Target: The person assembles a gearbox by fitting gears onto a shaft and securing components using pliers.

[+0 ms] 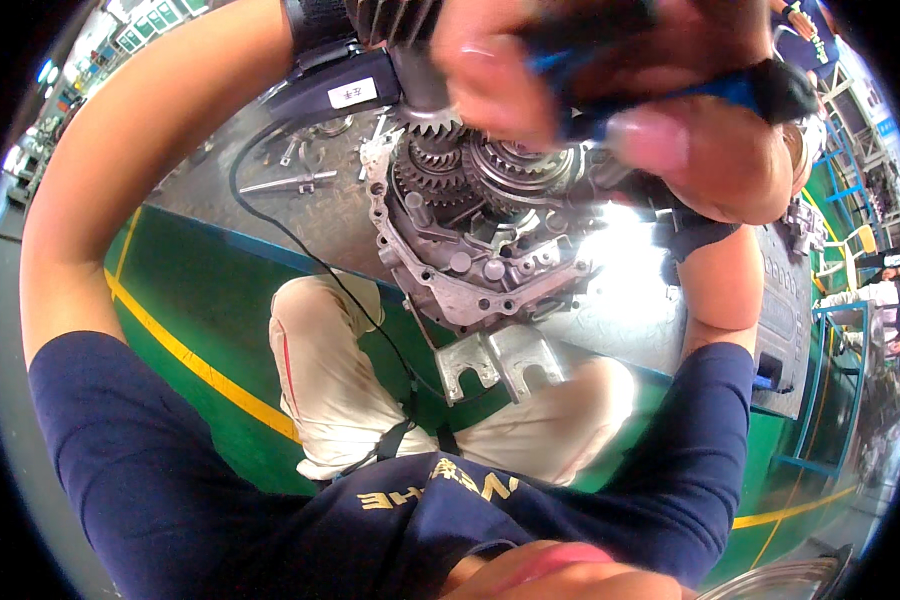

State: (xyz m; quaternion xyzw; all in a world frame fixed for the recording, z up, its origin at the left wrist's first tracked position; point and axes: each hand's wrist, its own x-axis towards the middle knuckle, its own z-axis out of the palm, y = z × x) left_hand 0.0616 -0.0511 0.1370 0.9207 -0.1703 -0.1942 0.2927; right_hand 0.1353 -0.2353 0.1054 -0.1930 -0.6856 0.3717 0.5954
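You have a gear housing [460,298] on the metal bench [210,205] just in front of your knees, and it looks partly built: gears sit inside, yet the top is uncovered, so closing it up seems left to do — what else remains, or whether this is assembly or stripping down, cannot be told. Your right hand [730,170], close to the camera and blurred, appears curled around a blue-and-black tool [700,98]; your left hand [495,90] seems to be the fingers beside it, mostly hidden, so you cannot tell from here whether it grips anything. Count one housing, at least two gear stacks — a left one [435,180] and a right one [520,175] — and one thick shaft [425,92] rising above them. Two notched plates [465,350] jut out at the bench's near side, one slim rod [290,184] lies to the left, and one black cable [315,257] trails from one wrist box [305,98].
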